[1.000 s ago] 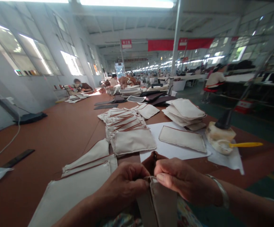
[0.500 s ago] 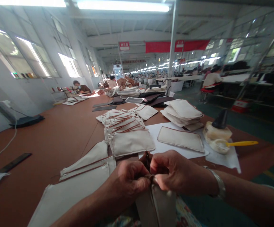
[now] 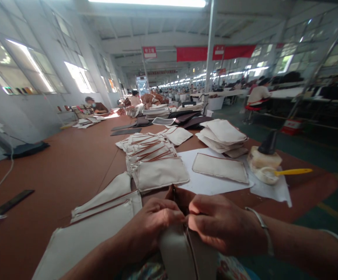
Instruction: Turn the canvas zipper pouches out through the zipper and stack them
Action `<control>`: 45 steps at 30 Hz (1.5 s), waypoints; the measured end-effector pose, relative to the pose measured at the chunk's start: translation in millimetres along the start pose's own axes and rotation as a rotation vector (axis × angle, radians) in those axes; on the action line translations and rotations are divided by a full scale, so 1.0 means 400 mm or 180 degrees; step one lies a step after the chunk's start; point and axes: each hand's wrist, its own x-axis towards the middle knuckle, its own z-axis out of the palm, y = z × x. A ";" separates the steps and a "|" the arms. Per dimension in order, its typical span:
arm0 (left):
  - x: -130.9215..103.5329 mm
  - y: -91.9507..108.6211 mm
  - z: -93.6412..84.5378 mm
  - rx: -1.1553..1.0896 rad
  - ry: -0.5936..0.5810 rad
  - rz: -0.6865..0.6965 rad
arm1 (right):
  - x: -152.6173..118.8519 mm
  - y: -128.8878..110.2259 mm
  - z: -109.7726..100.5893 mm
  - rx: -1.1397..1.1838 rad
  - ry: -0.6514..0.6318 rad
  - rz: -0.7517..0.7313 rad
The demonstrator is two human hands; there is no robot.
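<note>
Near the bottom centre, my left hand (image 3: 157, 221) and my right hand (image 3: 224, 223) pinch a cream piece with brown edging (image 3: 176, 249), their fingertips almost meeting at its seam. The piece hangs toward my lap, and a brown part of it shows beyond my fingers. Behind my hands lies a fanned pile of cream pieces (image 3: 161, 173) with brown edges. Larger cream panels (image 3: 90, 237) rest at the left of my left arm. A single cream piece (image 3: 219, 167) is on white paper (image 3: 198, 182) beyond my right hand.
A white tub (image 3: 268, 175) with a yellow-handled brush (image 3: 294, 171) stands at the right, beside a block with a black cone (image 3: 268, 143). Another cream stack (image 3: 223, 136) sits behind the paper. A dark strip (image 3: 14, 202) lies at left on the brown table (image 3: 78, 167). People sit farther back.
Both hands stay at the seam; my right fingers have curled in closer, and more of the brown part shows beyond them. The view has shifted slightly.
</note>
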 end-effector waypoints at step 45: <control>-0.044 0.021 -0.017 -0.0192 -0.0381 0.0136 | 0.013 0.015 -0.048 0.3223 -0.0855 0.1582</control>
